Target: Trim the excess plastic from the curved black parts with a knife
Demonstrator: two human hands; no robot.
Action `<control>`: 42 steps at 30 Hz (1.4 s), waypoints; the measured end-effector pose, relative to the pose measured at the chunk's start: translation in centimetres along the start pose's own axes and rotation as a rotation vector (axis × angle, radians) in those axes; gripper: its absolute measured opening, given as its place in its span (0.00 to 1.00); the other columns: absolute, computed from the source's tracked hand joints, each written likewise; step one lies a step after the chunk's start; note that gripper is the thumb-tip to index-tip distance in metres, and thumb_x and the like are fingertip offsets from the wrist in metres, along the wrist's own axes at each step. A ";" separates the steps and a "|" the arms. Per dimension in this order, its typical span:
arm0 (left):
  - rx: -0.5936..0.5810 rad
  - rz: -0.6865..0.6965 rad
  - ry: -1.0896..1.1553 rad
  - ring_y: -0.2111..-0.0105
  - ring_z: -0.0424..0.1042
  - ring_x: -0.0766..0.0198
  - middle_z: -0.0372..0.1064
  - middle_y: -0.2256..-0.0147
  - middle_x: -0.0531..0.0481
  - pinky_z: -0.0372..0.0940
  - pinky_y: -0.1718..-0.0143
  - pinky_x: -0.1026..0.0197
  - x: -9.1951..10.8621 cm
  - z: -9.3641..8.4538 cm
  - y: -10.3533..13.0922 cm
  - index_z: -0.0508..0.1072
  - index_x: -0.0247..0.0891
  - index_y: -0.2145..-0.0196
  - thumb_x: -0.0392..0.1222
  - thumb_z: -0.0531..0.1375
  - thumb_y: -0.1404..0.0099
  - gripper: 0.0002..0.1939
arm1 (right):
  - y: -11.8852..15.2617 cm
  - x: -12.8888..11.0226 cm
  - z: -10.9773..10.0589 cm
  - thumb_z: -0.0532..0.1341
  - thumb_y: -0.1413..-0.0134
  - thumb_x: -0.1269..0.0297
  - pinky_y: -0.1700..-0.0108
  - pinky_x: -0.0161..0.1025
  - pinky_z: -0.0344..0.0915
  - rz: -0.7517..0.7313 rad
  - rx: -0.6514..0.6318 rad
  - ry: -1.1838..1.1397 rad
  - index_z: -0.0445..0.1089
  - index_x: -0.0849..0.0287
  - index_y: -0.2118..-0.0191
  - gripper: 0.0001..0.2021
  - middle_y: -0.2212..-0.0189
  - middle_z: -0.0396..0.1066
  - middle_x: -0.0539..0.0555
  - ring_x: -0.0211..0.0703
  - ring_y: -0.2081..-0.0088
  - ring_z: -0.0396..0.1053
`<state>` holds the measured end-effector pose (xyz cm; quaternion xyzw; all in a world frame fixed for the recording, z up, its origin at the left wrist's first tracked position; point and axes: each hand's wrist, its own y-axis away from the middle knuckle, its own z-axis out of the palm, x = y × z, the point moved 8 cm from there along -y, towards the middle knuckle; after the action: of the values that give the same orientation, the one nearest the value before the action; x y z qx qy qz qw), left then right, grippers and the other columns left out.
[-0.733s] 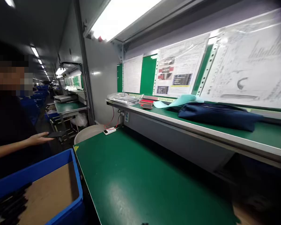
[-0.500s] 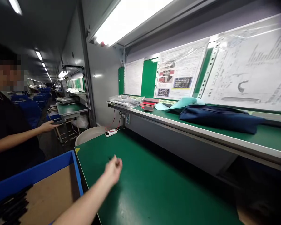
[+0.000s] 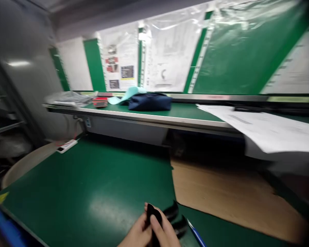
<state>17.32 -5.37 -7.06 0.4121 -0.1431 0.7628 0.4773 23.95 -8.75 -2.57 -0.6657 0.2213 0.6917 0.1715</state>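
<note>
1. Two hands meet at the near edge of the green-matted bench (image 3: 92, 192): the left hand (image 3: 135, 235) and the right hand (image 3: 167, 233) press together around a small flat black plastic piece (image 3: 152, 214) with a rounded top, which stands up between the fingertips.
2. Both hands are closed narrowly on that black piece. The left pinches it from one side and the right thumb lies along the other; the wrists run out of the picture.
3. Just right of the held piece, more curved black plastic pieces (image 3: 176, 219) fan out. The picture is too blurred to tell whether they lie on the bench or hang from the right hand.
4. A blue pen-like stick (image 3: 195, 235) lies on the bench just right of those pieces.
5. The held piece looks thin, light and stiff, with a smooth, possibly slippery face. A pinch across its flat sides near the rounded end, as now, seems the surest hold; hard squeezing might bend or mark it.
6. Beyond the held piece a brown cardboard sheet (image 3: 229, 195) covers the bench's right part.
7. Well behind, on the raised shelf (image 3: 154, 118), rest a dark blue fabric pouch (image 3: 149, 102) and loose white papers (image 3: 267, 128).
</note>
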 end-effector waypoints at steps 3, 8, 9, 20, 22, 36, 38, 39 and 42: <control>0.029 -0.153 0.080 0.70 0.71 0.59 0.73 0.71 0.46 0.62 0.64 0.59 -1.5 0.6 -0.7 0.72 0.32 0.54 0.60 0.65 0.45 0.31 | 0.3 -0.4 -0.7 0.54 0.46 0.37 0.49 0.45 0.65 0.036 -0.190 0.097 0.68 0.60 0.51 0.30 0.59 0.72 0.59 0.52 0.55 0.69; 0.029 -0.353 0.011 0.83 0.59 0.69 0.64 0.80 0.53 0.54 0.78 0.65 -2.6 1.0 -0.2 0.65 0.30 0.47 0.58 0.61 0.40 0.33 | 0.2 1.1 -9.6 0.50 0.41 0.43 0.55 0.43 0.65 0.100 -0.027 0.502 0.63 0.54 0.48 0.24 0.57 0.68 0.56 0.48 0.56 0.67; 0.013 -0.354 0.054 0.82 0.60 0.68 0.65 0.79 0.53 0.55 0.77 0.65 -2.5 1.4 0.0 0.59 0.31 0.42 0.57 0.60 0.38 0.35 | 0.4 1.6 -12.2 0.51 0.41 0.46 0.55 0.44 0.64 0.115 0.071 0.643 0.63 0.53 0.49 0.21 0.55 0.67 0.57 0.50 0.54 0.65; -0.122 -0.279 -0.077 0.74 0.69 0.64 0.64 0.49 0.38 0.62 0.75 0.61 0.7 4.7 1.0 0.43 0.46 0.35 0.55 0.49 0.32 0.32 | 2.5 5.0 -18.9 0.42 0.39 0.53 0.61 0.42 0.64 0.226 0.130 0.678 0.62 0.59 0.52 0.20 0.65 0.66 0.57 0.47 0.64 0.66; -0.091 -0.302 -0.209 0.75 0.67 0.66 0.65 0.51 0.39 0.61 0.75 0.63 1.2 4.9 1.0 0.58 0.41 0.41 0.57 0.51 0.33 0.28 | 3.0 2.9 -16.9 0.41 0.36 0.51 0.61 0.39 0.66 0.185 0.078 0.581 0.58 0.58 0.47 0.22 0.64 0.67 0.56 0.44 0.63 0.67; -0.113 -0.363 -0.813 0.80 0.58 0.70 0.69 0.66 0.49 0.55 0.78 0.66 5.0 8.2 3.7 0.71 0.37 0.57 0.67 0.51 0.39 0.30 | 5.2 -10.2 -7.6 0.50 0.38 0.44 0.63 0.40 0.53 -0.510 -0.233 1.102 0.62 0.52 0.51 0.19 0.64 0.63 0.52 0.43 0.66 0.57; -0.112 -0.376 -0.830 0.79 0.57 0.70 0.68 0.67 0.51 0.54 0.78 0.66 5.5 8.6 4.1 0.72 0.37 0.59 0.66 0.51 0.38 0.29 | 5.1 -10.5 -7.4 0.46 0.42 0.37 0.66 0.40 0.50 -0.583 -0.194 1.158 0.64 0.55 0.56 0.26 0.67 0.62 0.52 0.43 0.68 0.55; -0.128 -0.369 -0.848 0.79 0.58 0.69 0.68 0.67 0.51 0.54 0.77 0.65 5.7 8.8 4.2 0.72 0.37 0.60 0.66 0.50 0.38 0.28 | 5.0 -10.7 -7.3 0.42 0.42 0.36 0.67 0.40 0.48 -0.621 -0.168 1.190 0.65 0.56 0.58 0.29 0.69 0.62 0.52 0.43 0.69 0.54; -0.198 -0.290 -0.909 0.76 0.59 0.67 0.68 0.67 0.51 0.55 0.73 0.64 6.5 9.6 4.0 0.72 0.38 0.61 0.63 0.48 0.36 0.26 | 4.7 -11.2 -6.9 0.38 0.42 0.35 0.69 0.40 0.43 -0.708 -0.114 1.293 0.65 0.58 0.65 0.32 0.72 0.60 0.52 0.42 0.72 0.51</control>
<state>17.37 -9.26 4.57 0.6720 -0.3501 0.4140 0.5044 27.92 -15.81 8.84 -0.9798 0.0140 0.0750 0.1850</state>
